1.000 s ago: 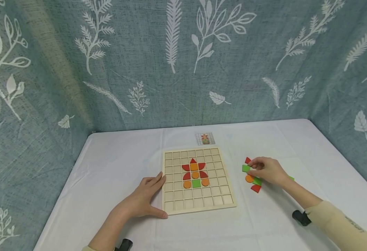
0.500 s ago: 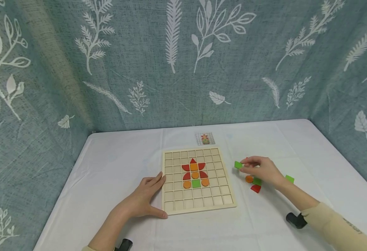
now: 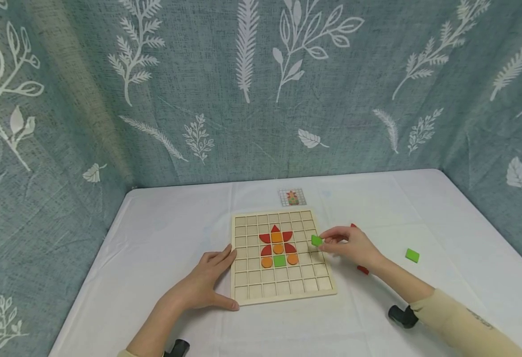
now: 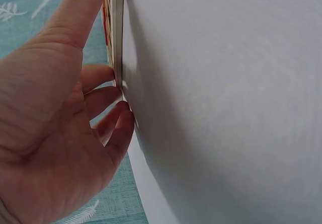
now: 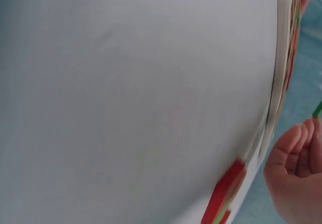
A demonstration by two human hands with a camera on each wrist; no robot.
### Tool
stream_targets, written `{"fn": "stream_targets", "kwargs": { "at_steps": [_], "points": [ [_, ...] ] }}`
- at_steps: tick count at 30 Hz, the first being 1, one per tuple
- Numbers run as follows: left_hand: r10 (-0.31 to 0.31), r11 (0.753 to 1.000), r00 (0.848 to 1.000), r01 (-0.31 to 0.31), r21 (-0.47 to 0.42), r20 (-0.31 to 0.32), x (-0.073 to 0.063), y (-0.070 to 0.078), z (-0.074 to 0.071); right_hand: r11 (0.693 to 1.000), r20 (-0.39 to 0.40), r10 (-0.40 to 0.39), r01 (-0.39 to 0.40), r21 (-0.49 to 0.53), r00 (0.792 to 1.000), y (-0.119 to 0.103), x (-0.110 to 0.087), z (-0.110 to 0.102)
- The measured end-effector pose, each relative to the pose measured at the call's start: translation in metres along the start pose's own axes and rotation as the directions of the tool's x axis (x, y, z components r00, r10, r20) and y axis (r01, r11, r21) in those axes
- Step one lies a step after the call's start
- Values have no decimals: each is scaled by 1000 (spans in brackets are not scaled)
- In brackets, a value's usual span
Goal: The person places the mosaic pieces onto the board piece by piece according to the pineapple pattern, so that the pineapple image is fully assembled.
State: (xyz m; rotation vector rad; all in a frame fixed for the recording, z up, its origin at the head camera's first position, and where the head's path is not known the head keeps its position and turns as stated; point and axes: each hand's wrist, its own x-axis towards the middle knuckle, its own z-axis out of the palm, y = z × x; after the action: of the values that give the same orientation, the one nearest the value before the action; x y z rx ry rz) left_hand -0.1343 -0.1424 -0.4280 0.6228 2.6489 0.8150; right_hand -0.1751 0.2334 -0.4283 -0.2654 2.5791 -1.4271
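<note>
A pale wooden grid board (image 3: 254,293) lies mid-table, its cells holding red, orange and green flat pieces arranged as a figure. My left hand (image 3: 207,280) rests at the board's left side, thumb by the near corner; in the left wrist view its fingers (image 4: 103,100) touch the board's edge. Between thumb and fingers my right hand (image 3: 354,248) pinches a green square tile (image 3: 316,240) above the board's right columns. Only a sliver of that green tile (image 5: 317,109) shows in the right wrist view.
Right of the board, my right hand partly covers loose pieces, a red one (image 3: 363,270) showing below it. Farther right lies another green tile (image 3: 412,255). A small printed card (image 3: 292,197) with a coloured figure on a grid lies behind the board.
My right hand has picked up the green square tile from the loose pieces and carried it left over the board's right side. My left hand stays in place.
</note>
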Motion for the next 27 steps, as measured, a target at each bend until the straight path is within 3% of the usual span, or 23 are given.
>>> {"fn": "stream_targets", "kwargs": {
  "at_steps": [9,13,20,27],
  "points": [
    [2,1000,1000,-2,5,0,1,1,-1,1000,100,-8,10,-13,995,-13,1,26],
    [12,1000,1000,-12,5,-1,0,2,-1,992,153,-88,101,-80,984,-16,-1,33],
    [8,1000,1000,-8,5,-4,0,1,0,951,205,-213,251,-182,955,-18,-5,41],
    [9,1000,1000,-9,7,-5,-1,0,1,928,216,-247,295,-229,945,-18,-6,47]
  ]
}}
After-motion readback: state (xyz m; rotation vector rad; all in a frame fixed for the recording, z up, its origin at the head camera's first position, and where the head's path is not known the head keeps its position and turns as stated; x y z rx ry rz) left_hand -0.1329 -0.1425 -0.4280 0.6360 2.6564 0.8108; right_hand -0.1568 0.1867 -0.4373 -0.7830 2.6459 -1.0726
